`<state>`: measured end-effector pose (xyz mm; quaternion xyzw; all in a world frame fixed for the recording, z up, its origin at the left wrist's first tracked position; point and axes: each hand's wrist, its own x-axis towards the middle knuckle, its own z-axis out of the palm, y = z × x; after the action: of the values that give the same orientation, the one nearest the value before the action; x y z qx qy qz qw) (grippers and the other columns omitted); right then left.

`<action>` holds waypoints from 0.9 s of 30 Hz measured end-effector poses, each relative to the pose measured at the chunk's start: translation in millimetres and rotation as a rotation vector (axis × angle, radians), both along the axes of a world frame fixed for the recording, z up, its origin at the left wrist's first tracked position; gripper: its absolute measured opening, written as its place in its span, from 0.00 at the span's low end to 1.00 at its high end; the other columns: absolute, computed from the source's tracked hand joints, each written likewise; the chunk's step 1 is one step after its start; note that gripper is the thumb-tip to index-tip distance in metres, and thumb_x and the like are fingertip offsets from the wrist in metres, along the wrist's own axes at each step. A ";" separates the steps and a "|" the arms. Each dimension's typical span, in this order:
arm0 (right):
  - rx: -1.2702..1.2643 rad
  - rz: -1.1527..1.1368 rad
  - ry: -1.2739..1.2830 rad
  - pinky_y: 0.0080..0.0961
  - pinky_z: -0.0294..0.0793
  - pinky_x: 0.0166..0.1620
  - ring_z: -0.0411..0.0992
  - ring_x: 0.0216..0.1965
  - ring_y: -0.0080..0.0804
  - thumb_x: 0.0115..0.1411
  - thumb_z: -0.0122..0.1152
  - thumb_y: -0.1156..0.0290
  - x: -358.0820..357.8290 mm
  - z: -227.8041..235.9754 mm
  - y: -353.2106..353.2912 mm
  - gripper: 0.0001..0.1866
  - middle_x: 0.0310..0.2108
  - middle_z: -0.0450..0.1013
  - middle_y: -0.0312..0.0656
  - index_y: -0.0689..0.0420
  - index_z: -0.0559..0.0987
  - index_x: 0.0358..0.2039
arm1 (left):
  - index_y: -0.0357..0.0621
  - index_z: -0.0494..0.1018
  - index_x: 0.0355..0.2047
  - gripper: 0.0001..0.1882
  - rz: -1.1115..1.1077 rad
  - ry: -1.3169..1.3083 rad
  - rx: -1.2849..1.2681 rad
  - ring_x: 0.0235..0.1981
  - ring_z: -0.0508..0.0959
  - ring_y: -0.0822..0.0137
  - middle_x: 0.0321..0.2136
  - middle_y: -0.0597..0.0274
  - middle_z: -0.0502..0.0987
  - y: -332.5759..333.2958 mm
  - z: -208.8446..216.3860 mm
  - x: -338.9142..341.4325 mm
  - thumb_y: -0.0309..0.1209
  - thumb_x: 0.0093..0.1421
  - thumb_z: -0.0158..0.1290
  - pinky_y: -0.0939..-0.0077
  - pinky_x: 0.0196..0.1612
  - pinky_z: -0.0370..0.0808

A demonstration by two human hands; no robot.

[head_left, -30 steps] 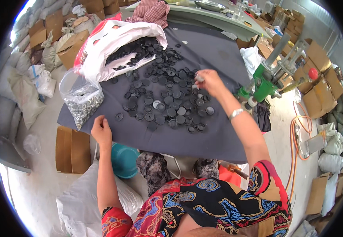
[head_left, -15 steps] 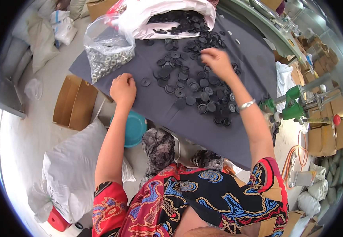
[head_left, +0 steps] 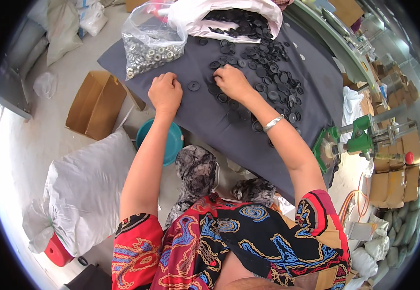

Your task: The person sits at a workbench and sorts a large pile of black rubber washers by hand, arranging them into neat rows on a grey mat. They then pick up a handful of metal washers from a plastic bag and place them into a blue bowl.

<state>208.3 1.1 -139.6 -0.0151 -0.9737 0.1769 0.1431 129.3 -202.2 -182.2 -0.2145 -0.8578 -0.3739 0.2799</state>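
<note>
A dark grey cloth [head_left: 229, 135] covers the table, and several black round discs [head_left: 273, 72] lie scattered on it. My left hand [head_left: 165, 92] rests on the cloth near its left edge with fingers curled; whether it holds anything cannot be seen. One lone black disc [head_left: 193, 85] lies just to its right. My right hand [head_left: 231, 81], with a silver bangle [head_left: 273, 123] on the wrist, lies palm down on the near edge of the disc pile, fingers touching discs.
A clear plastic bag of small metal rings [head_left: 149, 46] and a white bag spilling black discs [head_left: 229, 17] sit at the far side. A green hand press [head_left: 350, 142] is clamped at the right. A teal basin [head_left: 164, 140], cardboard box [head_left: 94, 104] and white sack [head_left: 89, 188] stand on the floor at left.
My view has tilted and drawn closer. My right hand has pulled back from the middle of the pile to its near-left edge, toward my left hand, which stays on the cloth.
</note>
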 end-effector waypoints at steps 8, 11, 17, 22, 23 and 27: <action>-0.183 -0.058 0.110 0.36 0.72 0.44 0.73 0.39 0.44 0.55 0.58 0.70 24.4 13.5 -4.8 0.09 0.34 0.74 0.45 0.54 0.83 0.36 | 0.48 0.77 0.26 0.03 0.017 -0.022 -0.022 0.32 0.77 0.59 0.27 0.66 0.78 -2.5 1.5 3.4 0.28 0.51 0.53 0.63 0.35 0.74; -0.218 -0.043 0.141 0.35 0.72 0.44 0.73 0.38 0.43 0.54 0.58 0.72 29.3 11.5 -4.5 0.09 0.34 0.74 0.45 0.54 0.83 0.35 | 0.48 0.77 0.26 0.03 0.020 -0.036 -0.035 0.32 0.77 0.59 0.27 0.65 0.79 -1.5 2.5 4.4 0.28 0.51 0.53 0.63 0.35 0.74; -0.369 -0.099 0.288 0.30 0.72 0.42 0.74 0.37 0.37 0.53 0.56 0.78 35.2 3.6 5.0 0.10 0.34 0.74 0.42 0.54 0.84 0.33 | 0.49 0.76 0.25 0.02 0.014 0.012 -0.021 0.31 0.76 0.59 0.26 0.66 0.77 0.1 1.9 2.3 0.28 0.50 0.53 0.62 0.34 0.74; -0.274 -0.052 0.406 0.26 0.73 0.37 0.74 0.32 0.31 0.53 0.57 0.79 40.5 6.9 -3.5 0.10 0.31 0.75 0.40 0.56 0.82 0.36 | 0.49 0.76 0.25 0.02 0.016 0.012 -0.020 0.31 0.76 0.59 0.26 0.66 0.77 0.7 0.7 1.7 0.28 0.49 0.53 0.61 0.34 0.74; -0.400 -0.029 0.309 0.25 0.73 0.35 0.73 0.30 0.29 0.54 0.58 0.78 42.3 8.9 -7.6 0.10 0.29 0.74 0.39 0.58 0.81 0.38 | 0.49 0.76 0.25 0.03 0.015 0.005 -0.019 0.32 0.76 0.59 0.27 0.66 0.78 1.6 0.5 1.8 0.28 0.50 0.53 0.62 0.34 0.74; -0.745 0.096 -0.086 0.21 0.72 0.27 0.70 0.22 0.20 0.56 0.58 0.77 50.9 15.7 -36.5 0.11 0.24 0.73 0.36 0.63 0.77 0.41 | 0.49 0.77 0.26 0.03 0.022 -0.018 -0.038 0.32 0.77 0.59 0.27 0.66 0.78 0.1 2.5 3.2 0.29 0.50 0.53 0.62 0.35 0.74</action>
<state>259.3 -35.3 -123.9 -0.0280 -0.8472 0.5247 0.0785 132.5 -202.1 -179.7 -0.2068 -0.8696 -0.3566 0.2720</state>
